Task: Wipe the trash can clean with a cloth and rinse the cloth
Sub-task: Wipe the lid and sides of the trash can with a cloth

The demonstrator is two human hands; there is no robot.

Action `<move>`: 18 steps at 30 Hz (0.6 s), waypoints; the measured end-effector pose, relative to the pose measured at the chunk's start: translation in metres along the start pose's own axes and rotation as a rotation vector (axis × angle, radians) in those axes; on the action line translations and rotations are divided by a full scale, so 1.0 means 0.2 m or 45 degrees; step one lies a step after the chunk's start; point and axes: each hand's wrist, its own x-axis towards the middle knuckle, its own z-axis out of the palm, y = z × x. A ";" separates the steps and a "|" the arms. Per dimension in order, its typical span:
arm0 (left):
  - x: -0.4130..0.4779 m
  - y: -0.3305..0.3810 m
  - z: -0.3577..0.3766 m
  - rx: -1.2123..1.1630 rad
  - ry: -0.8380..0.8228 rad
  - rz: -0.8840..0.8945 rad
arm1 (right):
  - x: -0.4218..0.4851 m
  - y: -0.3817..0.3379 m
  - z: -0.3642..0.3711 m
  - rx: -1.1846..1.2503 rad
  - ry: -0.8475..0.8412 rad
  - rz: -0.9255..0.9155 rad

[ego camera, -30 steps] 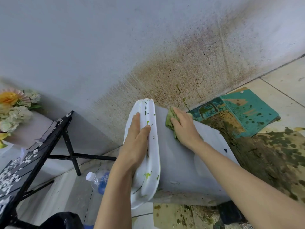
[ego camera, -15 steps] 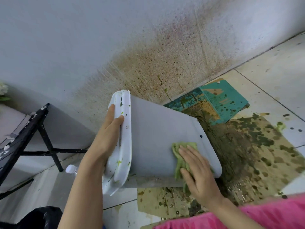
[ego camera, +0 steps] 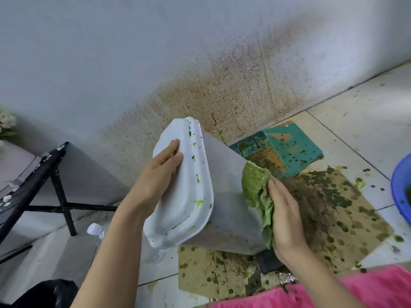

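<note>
Two straight-fingered hands: left hand (ego camera: pixel 155 181) steadies the seemingly light, rigid trash can (ego camera: pixel 226 185) by its lid (ego camera: pixel 189 196); right hand (ego camera: pixel 284 218) presses limp cloth (ego camera: pixel 255 187).

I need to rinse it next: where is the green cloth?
Head view, right of centre: the right hand presses the green cloth against the grey trash can.

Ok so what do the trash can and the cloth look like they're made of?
Trash can: probably plastic, smooth matte grey body, glossier white lid with moulded ridges. Cloth: soft fabric, possibly terry, judging by its folds and nubbly texture, stained green.
</note>
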 end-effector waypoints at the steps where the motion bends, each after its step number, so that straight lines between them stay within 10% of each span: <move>1: 0.00 0.02 0.02 0.079 -0.030 0.034 | -0.02 -0.05 0.05 -0.003 -0.060 -0.030; 9: 0.04 0.10 0.29 0.537 -0.020 0.310 | -0.06 -0.27 0.20 -0.538 -0.397 -0.472; 18: 0.04 0.16 0.40 0.588 -0.026 0.351 | 0.74 -0.43 0.47 -0.948 -0.395 -0.283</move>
